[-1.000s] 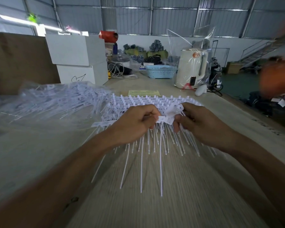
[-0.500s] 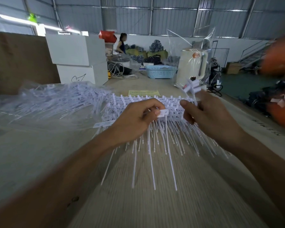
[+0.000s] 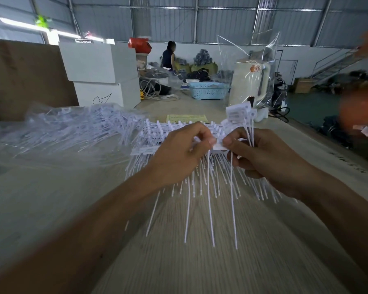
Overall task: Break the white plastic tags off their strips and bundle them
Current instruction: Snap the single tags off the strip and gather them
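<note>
Two hands pinching tag strip (image 3: 174, 132) over pale wood-grain table (image 3: 179, 262), left grip (image 3: 179, 153), right grip (image 3: 261, 158), metal-walled warehouse

White tag strip (image 3: 145, 150) held above worktop (image 3: 51, 209) centre, thin tails hanging toward near edge. Loose tags (image 3: 239, 112) bunched upright just right of it, heads up. More strips (image 3: 77, 128) heaped in clear plastic toward left edge.

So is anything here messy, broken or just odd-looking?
Nothing looks damaged. The loose tags in the clear plastic bag on the left of the table lie jumbled. The left hand and right hand pinch one tag strip; the right also holds a small bundle of tags.
</note>
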Motion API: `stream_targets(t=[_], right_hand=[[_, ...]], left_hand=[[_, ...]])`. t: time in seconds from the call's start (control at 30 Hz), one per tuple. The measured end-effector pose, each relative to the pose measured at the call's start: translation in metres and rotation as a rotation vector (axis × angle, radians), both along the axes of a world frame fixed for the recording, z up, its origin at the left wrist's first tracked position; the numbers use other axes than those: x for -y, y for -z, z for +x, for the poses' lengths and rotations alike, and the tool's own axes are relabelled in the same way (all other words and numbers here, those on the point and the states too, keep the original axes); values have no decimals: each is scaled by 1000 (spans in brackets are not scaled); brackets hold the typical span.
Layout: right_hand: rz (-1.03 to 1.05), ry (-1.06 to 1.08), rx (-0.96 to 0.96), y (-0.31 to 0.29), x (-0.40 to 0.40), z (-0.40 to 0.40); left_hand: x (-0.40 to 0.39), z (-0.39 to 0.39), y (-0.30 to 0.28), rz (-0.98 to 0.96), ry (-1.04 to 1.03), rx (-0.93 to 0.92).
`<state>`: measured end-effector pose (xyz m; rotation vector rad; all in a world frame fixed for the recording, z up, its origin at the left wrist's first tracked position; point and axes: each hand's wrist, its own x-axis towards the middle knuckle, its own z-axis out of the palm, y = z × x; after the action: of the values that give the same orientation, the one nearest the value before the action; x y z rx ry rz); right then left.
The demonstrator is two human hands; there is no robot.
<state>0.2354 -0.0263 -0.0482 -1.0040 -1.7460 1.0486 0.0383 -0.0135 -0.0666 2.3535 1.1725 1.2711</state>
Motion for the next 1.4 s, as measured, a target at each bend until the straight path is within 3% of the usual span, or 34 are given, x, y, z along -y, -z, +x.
stream_targets(t=[0.2, 0.37, 0.5, 0.63, 0.77, 0.93, 1.07, 1.27, 1.4], right_hand=[[-6, -49, 84, 4, 2, -2], [582, 43, 479, 7, -1, -1], [854, 143, 643, 4, -5, 8], [653, 245, 469, -6, -13, 29], [437, 93, 522, 5, -12, 20], [389, 7, 330, 7, -9, 6], [404, 102, 272, 16, -12, -3], [114, 103, 42, 23, -13, -8], [48, 151, -78, 20, -13, -8]], left_hand=[[-6, -10, 2, -148, 26, -3], [-11, -13, -2, -306, 114, 116], [-13, -20, -1, -344, 161, 82], [-16, -28, 1, -280, 104, 81], [-14, -22, 1, -245, 98, 117], [-13, -19, 3, -277, 142, 25], [-7, -10, 3, -190, 156, -17], [-3, -5, 1, -59, 136, 85], [-2, -5, 0, -6, 156, 78]])
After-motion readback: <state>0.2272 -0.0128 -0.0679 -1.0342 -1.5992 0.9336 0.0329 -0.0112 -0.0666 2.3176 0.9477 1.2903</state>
